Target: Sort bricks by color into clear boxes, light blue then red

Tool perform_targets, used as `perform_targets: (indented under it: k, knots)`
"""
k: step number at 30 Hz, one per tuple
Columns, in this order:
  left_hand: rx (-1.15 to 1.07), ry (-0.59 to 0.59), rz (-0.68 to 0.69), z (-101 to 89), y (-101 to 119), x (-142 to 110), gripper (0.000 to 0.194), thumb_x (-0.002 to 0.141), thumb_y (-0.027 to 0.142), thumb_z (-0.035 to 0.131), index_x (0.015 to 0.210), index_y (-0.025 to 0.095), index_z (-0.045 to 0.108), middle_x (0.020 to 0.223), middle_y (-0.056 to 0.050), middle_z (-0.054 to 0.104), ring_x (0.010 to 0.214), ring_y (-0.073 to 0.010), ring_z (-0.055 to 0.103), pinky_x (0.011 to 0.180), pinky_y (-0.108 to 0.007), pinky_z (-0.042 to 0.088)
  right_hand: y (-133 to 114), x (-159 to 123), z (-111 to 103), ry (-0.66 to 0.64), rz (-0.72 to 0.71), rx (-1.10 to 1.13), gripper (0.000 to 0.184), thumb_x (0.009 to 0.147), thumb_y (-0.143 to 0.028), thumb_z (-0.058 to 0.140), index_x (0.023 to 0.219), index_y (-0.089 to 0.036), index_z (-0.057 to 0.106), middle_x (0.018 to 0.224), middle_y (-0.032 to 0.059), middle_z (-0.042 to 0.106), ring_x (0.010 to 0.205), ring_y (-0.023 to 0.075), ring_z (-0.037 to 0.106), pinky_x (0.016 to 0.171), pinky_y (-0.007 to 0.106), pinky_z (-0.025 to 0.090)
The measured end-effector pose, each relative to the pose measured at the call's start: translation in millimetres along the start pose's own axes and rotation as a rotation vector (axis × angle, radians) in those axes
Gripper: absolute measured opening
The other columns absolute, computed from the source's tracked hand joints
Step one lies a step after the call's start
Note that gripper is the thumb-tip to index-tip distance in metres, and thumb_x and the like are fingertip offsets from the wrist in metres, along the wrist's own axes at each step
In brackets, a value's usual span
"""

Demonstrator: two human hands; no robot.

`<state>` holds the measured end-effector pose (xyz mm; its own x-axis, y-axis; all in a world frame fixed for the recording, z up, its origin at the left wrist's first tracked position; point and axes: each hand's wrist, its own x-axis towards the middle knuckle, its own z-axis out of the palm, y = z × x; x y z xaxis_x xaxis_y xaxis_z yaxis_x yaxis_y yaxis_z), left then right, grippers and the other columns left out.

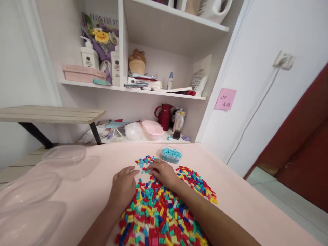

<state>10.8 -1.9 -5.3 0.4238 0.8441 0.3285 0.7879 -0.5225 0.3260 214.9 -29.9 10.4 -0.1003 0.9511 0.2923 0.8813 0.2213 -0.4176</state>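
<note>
Mixed blocks heaped, plenty left; one tub holds blue pieces; left hand loosely parted, apparently empty; right hand curled, its hold unclear.

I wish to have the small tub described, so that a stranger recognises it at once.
Find the pink table, then the person's right hand. Just beyond it sits a small clear tub. Unlike the loose mixed-colour piles nearby, its visible bricks are all light blue.
</note>
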Motion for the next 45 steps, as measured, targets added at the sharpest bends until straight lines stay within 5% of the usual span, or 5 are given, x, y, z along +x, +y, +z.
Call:
perform_targets:
  k: [8, 14, 29, 36, 45]
  knots:
    - [-0.005, -0.002, -0.002, -2.0, 0.5, -0.1, 0.047, 0.085, 0.008, 0.04, 0.116, 0.027, 0.07, 0.132, -0.005, 0.064, 0.125, -0.0214, 0.055, 0.107, -0.043, 0.037, 0.0, 0.7, 0.5, 0.07, 0.021, 0.146, 0.014, 0.074, -0.014, 0.071, 0.085, -0.023, 0.068, 0.079, -0.0027, 0.066, 0.07, 0.0137, 0.059, 0.065, 0.022, 0.041]
    - [-0.009, 0.015, 0.004, 0.7, -4.2, 1.8, 0.046, 0.086, 0.008, 0.04, 0.114, 0.029, 0.071, 0.13, -0.003, 0.065, 0.124, -0.0198, 0.056, 0.106, -0.041, 0.039, 0.7, -1.9, -5.8, 0.162, -0.055, -0.004, 0.01, 0.082, -0.017, 0.064, 0.086, -0.025, 0.069, 0.088, 0.0007, 0.07, 0.083, 0.0172, 0.063, 0.069, 0.024, 0.042]
    - [-0.003, -0.005, -0.011, 1.0, -2.9, 3.1, 0.047, 0.087, 0.009, 0.037, 0.114, 0.028, 0.071, 0.133, -0.003, 0.064, 0.126, -0.0204, 0.054, 0.106, -0.042, 0.037, 47.0, -2.3, -57.1, 0.712, 0.145, 0.073, 0.03, 0.091, -0.024, 0.044, 0.109, -0.022, 0.068, 0.097, 0.0053, 0.067, 0.071, 0.0164, 0.059, 0.074, 0.031, 0.048]
    - [-0.031, 0.017, -0.006, -0.3, -2.3, 2.2, 0.045, 0.087, 0.008, 0.039, 0.111, 0.026, 0.072, 0.129, -0.004, 0.066, 0.123, -0.0199, 0.057, 0.106, -0.041, 0.038, 10.4, 2.3, -29.3, 0.407, -0.082, 0.189, 0.024, 0.088, -0.015, 0.05, 0.095, -0.023, 0.072, 0.092, 0.0038, 0.069, 0.085, 0.018, 0.063, 0.083, 0.031, 0.049]
    - [-0.117, 0.041, -0.038, -2.0, -2.1, 3.3, 0.045, 0.084, 0.005, 0.039, 0.109, 0.024, 0.072, 0.121, -0.003, 0.071, 0.117, -0.0167, 0.06, 0.106, -0.036, 0.04, -15.0, -9.4, 11.5, 0.106, -0.286, -0.117, 0.036, 0.093, -0.02, 0.052, 0.127, -0.028, 0.062, 0.101, 0.0069, 0.061, 0.09, 0.0187, 0.058, 0.077, 0.028, 0.048]
